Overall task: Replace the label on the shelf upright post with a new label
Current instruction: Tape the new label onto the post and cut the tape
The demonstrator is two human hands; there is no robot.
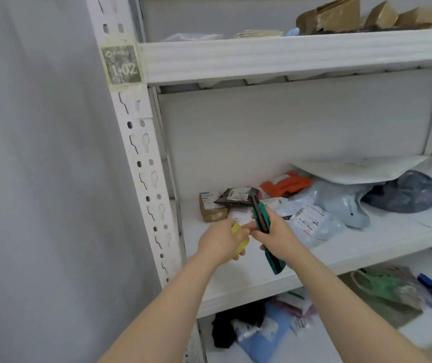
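A worn grey label (122, 64) reading 1-02 sits under yellowed tape high on the white perforated upright post (144, 163). Well below it, in front of the middle shelf, my left hand (220, 241) grips a yellow object (238, 246), partly hidden by the fingers. My right hand (279, 237) grips a green utility knife (262, 221), its dark tip pointing up and away. The two hands meet at the fingertips.
The middle shelf board (340, 247) carries a small brown box (211, 210), a dark packet (237, 196), an orange parcel (287, 183) and grey mailer bags (340, 203). Brown paper bags (340, 14) stand on the top shelf. More parcels (262, 328) lie below. A grey wall (39, 179) lies left.
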